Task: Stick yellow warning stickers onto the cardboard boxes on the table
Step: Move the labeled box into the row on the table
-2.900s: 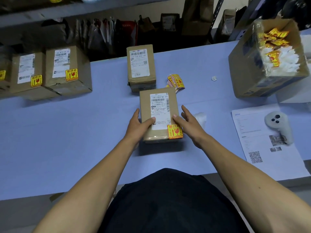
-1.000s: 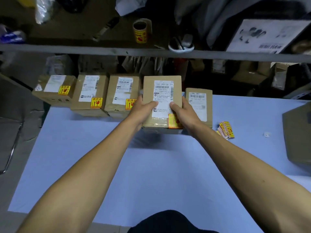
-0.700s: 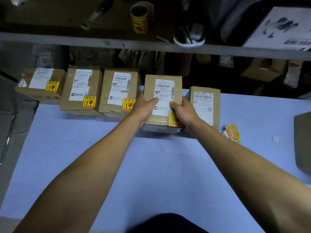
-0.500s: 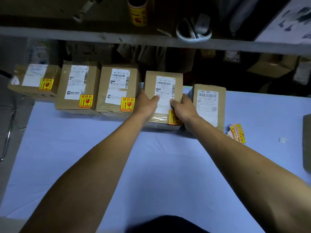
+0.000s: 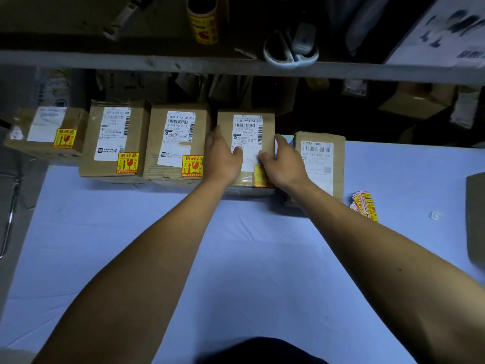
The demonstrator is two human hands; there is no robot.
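A cardboard box [image 5: 248, 127] with a white shipping label and a yellow warning sticker [image 5: 259, 176] on its near right corner stands in the far row on the blue table [image 5: 236, 258]. My left hand [image 5: 223, 157] grips its left side and my right hand [image 5: 282, 164] its right side, both thumbs on the label. To its left stand three boxes, each with a yellow sticker: one [image 5: 178, 143] touching it, another [image 5: 115, 137], and the farthest [image 5: 47, 132]. To its right, a box [image 5: 321, 158] shows no yellow sticker. Loose yellow stickers [image 5: 364, 206] lie beside that box.
A shelf edge [image 5: 157, 61] runs above the row of boxes and carries a yellow sticker roll [image 5: 203, 21] and a white dish [image 5: 291, 52]. A large cardboard box [image 5: 476, 219] juts in at the right edge. A small white scrap [image 5: 435, 215] lies near it.
Both hands carried the stickered box from the table's near middle to the far row and pushed it back, beside the third stickered box.
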